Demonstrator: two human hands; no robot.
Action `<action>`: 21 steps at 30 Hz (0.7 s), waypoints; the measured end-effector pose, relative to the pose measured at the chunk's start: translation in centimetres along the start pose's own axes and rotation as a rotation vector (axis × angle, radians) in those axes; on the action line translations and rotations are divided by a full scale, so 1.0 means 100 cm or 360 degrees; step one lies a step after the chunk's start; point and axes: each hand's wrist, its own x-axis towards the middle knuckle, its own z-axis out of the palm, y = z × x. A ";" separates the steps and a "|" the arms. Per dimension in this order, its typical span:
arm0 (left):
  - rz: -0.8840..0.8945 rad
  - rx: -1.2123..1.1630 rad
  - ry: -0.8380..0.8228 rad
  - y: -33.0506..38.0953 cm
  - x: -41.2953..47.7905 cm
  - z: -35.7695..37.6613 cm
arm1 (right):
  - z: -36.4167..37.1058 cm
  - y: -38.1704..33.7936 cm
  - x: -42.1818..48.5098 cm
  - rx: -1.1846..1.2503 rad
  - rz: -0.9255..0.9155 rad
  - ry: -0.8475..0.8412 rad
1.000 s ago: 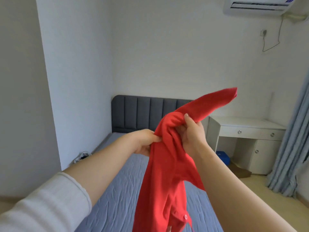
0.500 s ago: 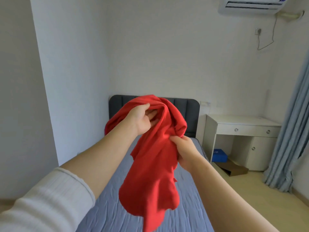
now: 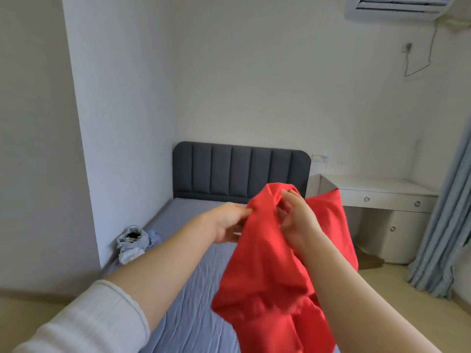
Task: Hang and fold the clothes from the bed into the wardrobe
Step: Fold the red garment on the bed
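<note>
While both bare hands work in the air above the bed, the left grip (image 3: 226, 222) pinches an edge of the red garment (image 3: 267, 263) between thumb and fingertips, and the right grip (image 3: 298, 220) curls its fingers into a bunched fold near the top of the same cloth. The two grips are close together, with a raised hump of red fabric between them. From there the garment hangs down in loose folds in front of the right forearm and runs out of the bottom of the view; another flap of it spreads out behind the right wrist. None of it touches the bed. A white ribbed sleeve (image 3: 89, 322) covers the left upper arm.

Below the arms lies the bed (image 3: 191, 314), covered with a wrinkled blue-grey sheet, its dark grey padded headboard (image 3: 239, 169) against the far wall. On the floor, in the gap between the bed and the left wall, sits a slumped grey-white bag (image 3: 132, 240); its mouth is open, and something dark and a thin white cord show inside. To the right of the headboard stands a white surface (image 3: 377, 186) with two drawers and a cupboard door beneath, all closed. A blue-grey curtain (image 3: 448, 212) hangs at the right edge, and an air conditioner (image 3: 397, 6) is mounted high on the wall.
</note>
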 end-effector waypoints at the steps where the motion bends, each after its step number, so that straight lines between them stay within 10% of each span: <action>1: -0.0003 -0.0238 0.0058 0.005 0.003 0.002 | -0.001 0.001 -0.004 -0.0252 -0.0043 -0.0078; 4: -0.0088 -0.0588 0.0197 0.022 0.010 0.009 | -0.002 0.000 -0.012 -0.0612 -0.0052 -0.0273; 10: 0.0197 -0.0683 -0.0135 0.025 0.006 0.026 | -0.010 -0.010 -0.005 -0.0822 -0.0220 0.0144; 16: 0.0351 0.0718 -0.0345 0.004 0.000 0.006 | -0.021 -0.003 0.000 -0.0260 -0.0002 0.0319; 21: 0.0296 0.0882 0.0100 0.001 -0.001 -0.019 | -0.021 0.009 0.001 0.0037 0.0172 0.0516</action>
